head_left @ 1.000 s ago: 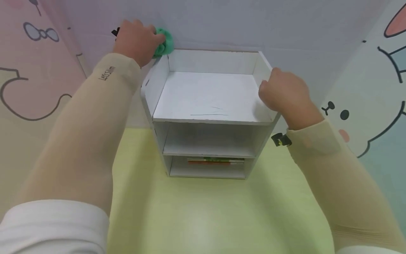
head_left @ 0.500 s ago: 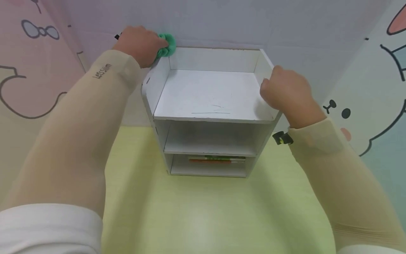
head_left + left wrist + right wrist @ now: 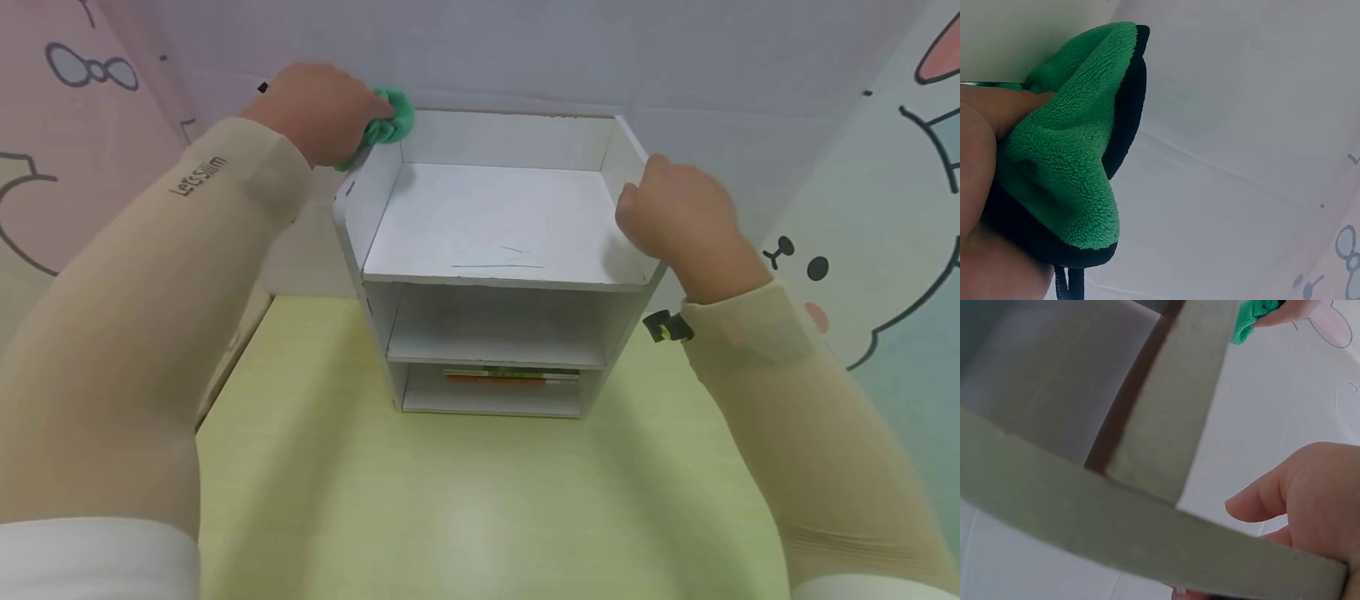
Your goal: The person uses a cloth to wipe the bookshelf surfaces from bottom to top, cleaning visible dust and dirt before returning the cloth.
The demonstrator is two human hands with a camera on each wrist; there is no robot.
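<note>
Our left hand (image 3: 318, 108) grips the green cloth (image 3: 386, 121) at the white shelf's (image 3: 495, 275) back-left corner; our right hand (image 3: 678, 221) clasps its right wall.

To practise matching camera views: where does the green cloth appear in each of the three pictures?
Head: green cloth upper left, gripped by the left hand at the white shelf's back-left corner.
Left wrist: cloth fills the left half.
Right wrist: cloth at the top edge.
Shared landmark: the pale back wall.
</note>
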